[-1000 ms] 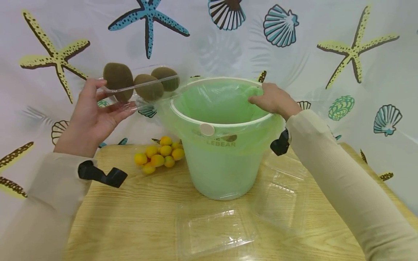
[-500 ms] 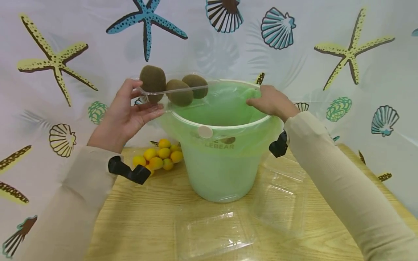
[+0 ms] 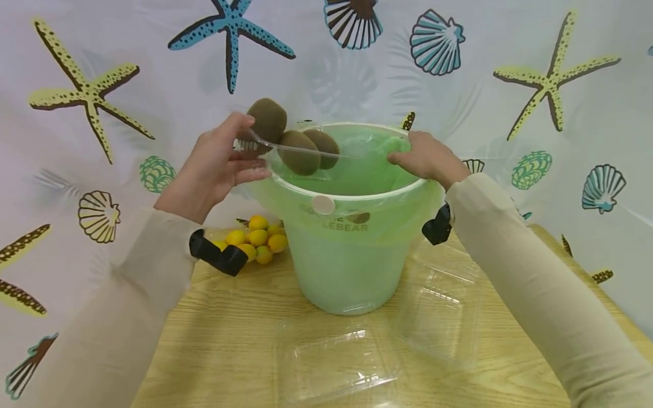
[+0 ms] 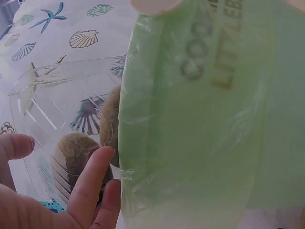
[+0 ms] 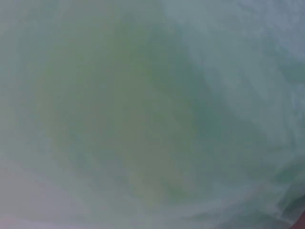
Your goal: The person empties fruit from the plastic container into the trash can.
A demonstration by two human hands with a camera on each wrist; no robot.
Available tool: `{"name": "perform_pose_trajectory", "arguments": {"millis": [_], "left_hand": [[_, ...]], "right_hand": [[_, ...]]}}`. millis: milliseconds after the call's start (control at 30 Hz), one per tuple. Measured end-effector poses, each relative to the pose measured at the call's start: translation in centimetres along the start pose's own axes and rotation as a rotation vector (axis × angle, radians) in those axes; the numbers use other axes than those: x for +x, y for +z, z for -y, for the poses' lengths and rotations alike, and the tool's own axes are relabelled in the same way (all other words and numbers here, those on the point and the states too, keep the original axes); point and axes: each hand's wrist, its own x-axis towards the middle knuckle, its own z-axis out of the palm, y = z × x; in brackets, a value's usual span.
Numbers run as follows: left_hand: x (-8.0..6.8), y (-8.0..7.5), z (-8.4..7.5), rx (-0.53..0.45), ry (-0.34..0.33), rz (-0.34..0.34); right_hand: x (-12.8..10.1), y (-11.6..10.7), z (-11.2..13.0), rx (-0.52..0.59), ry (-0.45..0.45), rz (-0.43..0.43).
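Thumb [image 4: 19, 145] above, fingers [image 4: 90, 183] below, the left hand [image 3: 216, 164] pinches one end of a clear tray [image 4: 52, 100] holding three kiwis [image 3: 298, 154], its far end sloping over the bucket [image 3: 347, 272] at nine o'clock. The right hand [image 3: 427, 157] clasps the rim [image 3: 377, 196] at three. I'd tip low and slowly, rim braced, lest the liner [image 3: 393, 226] slip. Kumquats [image 3: 258, 237] crowd eight o'clock; the table [image 3: 219, 340] gives room at seven, with clear packaging [image 3: 336, 362] at six and four.

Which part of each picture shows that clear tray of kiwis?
Head: upper middle, the clear tray in the left hand, overlapping the bucket.
Left wrist: left side, partly hidden behind the bucket.
Right wrist: not visible; mostly blurred green.
Shared landmark: the bucket's pale disc, in head and left wrist only.
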Motion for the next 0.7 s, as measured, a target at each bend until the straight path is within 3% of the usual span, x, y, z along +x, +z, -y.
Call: {"name": "perform_pose_trajectory", "arguments": {"millis": [167,400,700], "left_hand": [[-0.1,0.8,-0.8,0.139,0.0,-0.017],[-0.1,2.0,-0.3,0.221,0.11,-0.113],[0.2,3.8,-0.5,0.393,0.14,-0.183]], "right_hand": [[0.0,0.0,0.2,-0.011,-0.006,-0.004],[0.1,0.2,0.1,-0.008,-0.002,-0.002],[0.0,0.1,0.1,0.0,-0.017,-0.011]]}}
